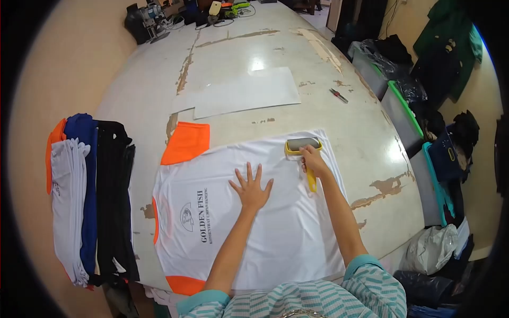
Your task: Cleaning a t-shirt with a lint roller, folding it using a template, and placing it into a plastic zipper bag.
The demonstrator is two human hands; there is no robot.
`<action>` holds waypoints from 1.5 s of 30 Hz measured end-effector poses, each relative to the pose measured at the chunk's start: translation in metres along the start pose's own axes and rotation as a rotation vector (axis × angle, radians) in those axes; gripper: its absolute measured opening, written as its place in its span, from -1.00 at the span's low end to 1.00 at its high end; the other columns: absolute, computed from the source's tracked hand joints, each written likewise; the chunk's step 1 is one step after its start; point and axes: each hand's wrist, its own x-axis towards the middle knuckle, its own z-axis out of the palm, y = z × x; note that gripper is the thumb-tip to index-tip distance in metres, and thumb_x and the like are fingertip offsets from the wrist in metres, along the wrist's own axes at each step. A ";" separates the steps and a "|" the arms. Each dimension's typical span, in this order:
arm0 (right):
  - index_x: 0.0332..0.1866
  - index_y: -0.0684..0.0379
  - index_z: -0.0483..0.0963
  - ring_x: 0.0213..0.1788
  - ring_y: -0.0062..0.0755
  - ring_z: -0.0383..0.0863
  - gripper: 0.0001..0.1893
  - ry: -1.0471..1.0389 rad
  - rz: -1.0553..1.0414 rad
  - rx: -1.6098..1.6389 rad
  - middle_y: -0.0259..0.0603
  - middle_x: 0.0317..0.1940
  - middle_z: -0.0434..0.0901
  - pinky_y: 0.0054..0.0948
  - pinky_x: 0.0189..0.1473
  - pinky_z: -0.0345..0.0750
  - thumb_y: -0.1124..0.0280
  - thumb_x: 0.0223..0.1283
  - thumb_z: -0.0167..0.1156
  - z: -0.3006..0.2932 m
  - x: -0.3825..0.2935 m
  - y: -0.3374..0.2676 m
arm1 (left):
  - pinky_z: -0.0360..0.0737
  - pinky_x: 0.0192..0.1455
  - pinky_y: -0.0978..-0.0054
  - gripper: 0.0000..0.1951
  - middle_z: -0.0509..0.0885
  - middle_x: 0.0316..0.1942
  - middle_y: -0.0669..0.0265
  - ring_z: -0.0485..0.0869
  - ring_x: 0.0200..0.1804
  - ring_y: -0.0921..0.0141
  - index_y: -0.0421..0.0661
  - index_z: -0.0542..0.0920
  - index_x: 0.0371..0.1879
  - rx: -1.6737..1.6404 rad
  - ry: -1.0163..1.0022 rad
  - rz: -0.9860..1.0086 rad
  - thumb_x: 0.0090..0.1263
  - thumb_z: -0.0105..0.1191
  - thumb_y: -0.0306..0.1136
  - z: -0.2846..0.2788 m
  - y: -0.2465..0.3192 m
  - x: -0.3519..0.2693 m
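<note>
A white T-shirt (278,230) with orange sleeves and orange neck trim lies spread sideways on the table, its collar towards the left. Dark printing with a fish emblem shows on it. My left hand (252,190) rests on the shirt with fingers spread, holding nothing. Near the hem, at the upper right of the shirt, my right hand (314,162) grips a lint roller (303,144) with a grey roll, a yellow frame and a yellow handle. The roll is on or just above the cloth; I cannot tell which.
Folded shirts in white, blue and black (113,198) are stacked at the left. A white sheet (250,93) lies beyond the shirt, with thread snips (339,95) to its right. The table (151,83) has peeling patches. Bins (405,107) line its right side; machines (153,20) stand far back.
</note>
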 end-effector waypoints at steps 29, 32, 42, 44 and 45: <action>-0.32 0.20 0.31 -0.80 -0.50 0.29 -0.77 0.111 -0.171 -0.117 -0.29 -0.72 0.30 -0.48 -0.80 0.27 0.23 0.22 -0.07 -0.053 0.002 0.020 | -0.05 0.18 -0.31 -0.42 -0.06 0.37 0.34 -0.07 0.39 0.26 0.25 0.21 0.24 -0.055 -0.549 0.960 0.20 -0.01 -0.02 -0.013 0.062 -0.229; -0.34 0.17 0.33 -0.79 -0.57 0.26 -0.78 0.047 -0.094 -0.152 -0.33 -0.69 0.29 -0.54 -0.78 0.26 0.23 0.23 -0.07 -0.043 -0.061 0.033 | -0.06 0.18 -0.31 -0.45 -0.03 0.36 0.32 -0.08 0.39 0.21 0.24 0.31 0.18 -0.126 -0.503 0.919 0.15 0.04 -0.05 -0.016 0.059 -0.236; -0.31 0.14 0.34 -0.79 -0.66 0.21 -0.81 0.486 -0.107 0.031 -0.45 -0.74 0.22 -0.63 -0.74 0.24 0.23 0.26 -0.07 -0.111 -0.236 0.110 | -0.03 0.28 -0.12 -0.54 0.03 0.34 0.24 -0.05 0.38 0.20 0.13 0.31 0.18 -0.136 -0.570 0.983 0.26 -0.07 -0.15 -0.020 0.061 -0.251; -0.33 0.12 0.30 -0.79 -0.65 0.20 -0.80 0.666 -0.088 0.206 -0.44 -0.74 0.20 -0.63 -0.75 0.23 0.22 0.26 -0.07 -0.125 -0.242 0.115 | -0.01 0.27 -0.12 -0.54 0.04 0.33 0.24 -0.02 0.37 0.20 0.13 0.31 0.18 -0.142 -0.578 0.966 0.26 -0.08 -0.15 -0.021 0.056 -0.258; -0.33 0.12 0.30 -0.79 -0.65 0.20 -0.80 0.667 -0.088 0.208 -0.44 -0.74 0.20 -0.63 -0.75 0.23 0.22 0.26 -0.07 -0.132 -0.242 0.118 | 0.02 0.26 -0.11 -0.54 0.06 0.33 0.23 0.00 0.37 0.20 0.13 0.31 0.18 -0.142 -0.582 0.949 0.26 -0.08 -0.16 -0.023 0.054 -0.261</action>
